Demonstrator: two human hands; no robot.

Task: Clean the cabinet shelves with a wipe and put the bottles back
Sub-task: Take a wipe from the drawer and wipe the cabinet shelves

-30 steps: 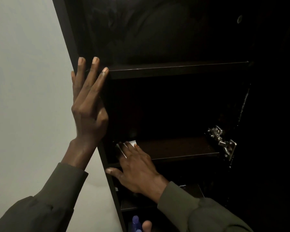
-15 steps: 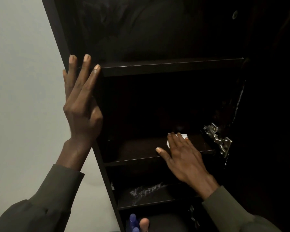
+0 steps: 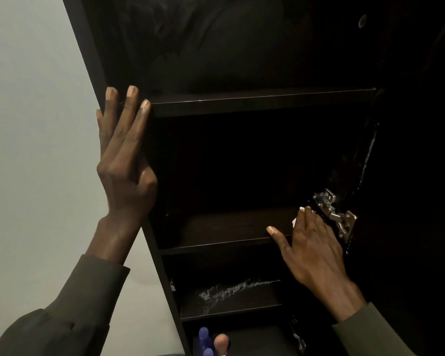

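Head view: one dark cabinet (image 3: 88, 47), door open, three shelves visible: top shelf (image 3: 262, 102), middle shelf (image 3: 229, 227), lower shelf (image 3: 231, 299) with a pale streaky smear on it. One metal hinge (image 3: 334, 214) at the right, just beside the middle shelf's right end. Bottle tops at bottom centre: two purple caps (image 3: 203, 335) and one pink cap (image 3: 221, 341); the bottles themselves are hidden.

Two hands, both in dark sleeves. Left hand (image 3: 123, 160) raised, fingers straight and together, flat against the cabinet's left side panel, fingertips up by the top shelf's left end; grasping nothing. Right hand (image 3: 311, 247) palm-down on the middle shelf's right end, thumb splayed left, fingers pressing one white wipe (image 3: 294, 222) onto the shelf. Only a small corner of the wipe shows, near the hinge.
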